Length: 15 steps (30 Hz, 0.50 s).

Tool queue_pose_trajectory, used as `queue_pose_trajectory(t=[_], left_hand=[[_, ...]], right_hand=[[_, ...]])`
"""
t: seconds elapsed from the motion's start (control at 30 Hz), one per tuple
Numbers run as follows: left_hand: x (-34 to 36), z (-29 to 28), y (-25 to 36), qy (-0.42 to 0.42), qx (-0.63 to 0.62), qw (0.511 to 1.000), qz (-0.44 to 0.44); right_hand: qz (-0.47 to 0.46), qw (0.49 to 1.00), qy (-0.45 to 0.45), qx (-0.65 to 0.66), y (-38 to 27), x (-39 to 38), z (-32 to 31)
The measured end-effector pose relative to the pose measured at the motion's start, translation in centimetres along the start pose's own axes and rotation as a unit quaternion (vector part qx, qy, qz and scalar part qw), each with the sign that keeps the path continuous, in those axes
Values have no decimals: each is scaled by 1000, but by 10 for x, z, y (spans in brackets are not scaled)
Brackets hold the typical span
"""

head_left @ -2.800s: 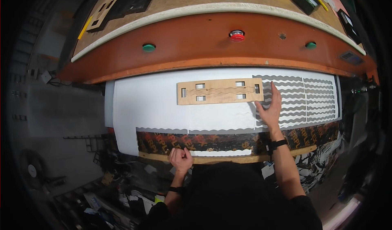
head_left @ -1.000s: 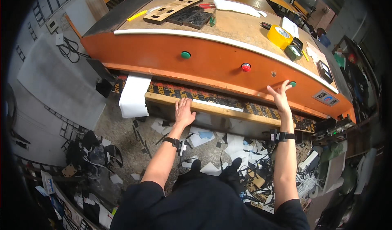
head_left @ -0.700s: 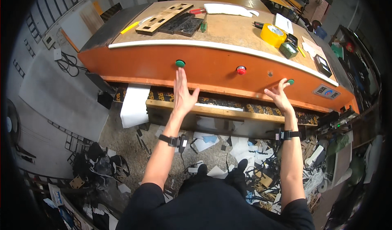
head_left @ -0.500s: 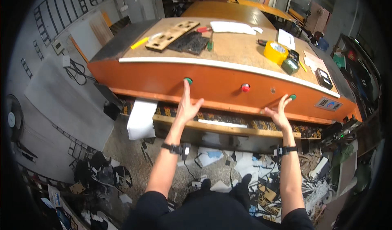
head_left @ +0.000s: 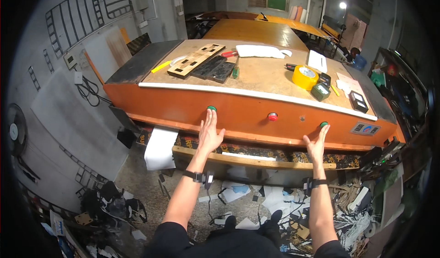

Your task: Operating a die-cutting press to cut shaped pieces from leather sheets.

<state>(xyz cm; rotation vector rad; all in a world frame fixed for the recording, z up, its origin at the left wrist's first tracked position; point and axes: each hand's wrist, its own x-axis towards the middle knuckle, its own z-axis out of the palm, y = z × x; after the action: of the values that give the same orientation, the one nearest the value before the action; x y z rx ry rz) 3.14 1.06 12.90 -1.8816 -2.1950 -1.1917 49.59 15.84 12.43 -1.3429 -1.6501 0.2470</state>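
Observation:
An orange machine front (head_left: 160, 104) stretches across before me, with two green push buttons and a red button (head_left: 272, 117) between them. My left hand (head_left: 210, 133) reaches up with its fingers stretched out, the tips at the left green button (head_left: 211, 108). At the right green button (head_left: 324, 124) are the fingertips of my right hand (head_left: 316, 144), its thumb spread away from the fingers. Neither hand holds anything. Whether the buttons are pressed in cannot be made out. Below the front, a white sheet (head_left: 160, 143) hangs out of the machine's slot at the left.
On the machine's top lie a wooden cutting die (head_left: 196, 61), a black block (head_left: 219, 70), a yellow tape roll (head_left: 305, 77), a dark green box (head_left: 320, 91) and a yellow-handled knife (head_left: 161, 67). A wooden bar (head_left: 256, 160) runs along the slot. Scraps (head_left: 353, 226) litter the floor.
The view has tilted up, so the machine sits lower in it. My left hand's fingers have come together at its button, and my right hand's fingers have straightened at the other.

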Motion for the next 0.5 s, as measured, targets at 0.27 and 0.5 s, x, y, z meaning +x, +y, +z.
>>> queue_pose_trajectory(t=[0.27,0.5], left_hand=[[-136,53,-101,-192,121,967,-112],[-128,77,-44,-239,176,940,-166]], right_hand=[[48,940,-323,-100,63,-119,48],[12,880,-362,-307,73,-134,45]])
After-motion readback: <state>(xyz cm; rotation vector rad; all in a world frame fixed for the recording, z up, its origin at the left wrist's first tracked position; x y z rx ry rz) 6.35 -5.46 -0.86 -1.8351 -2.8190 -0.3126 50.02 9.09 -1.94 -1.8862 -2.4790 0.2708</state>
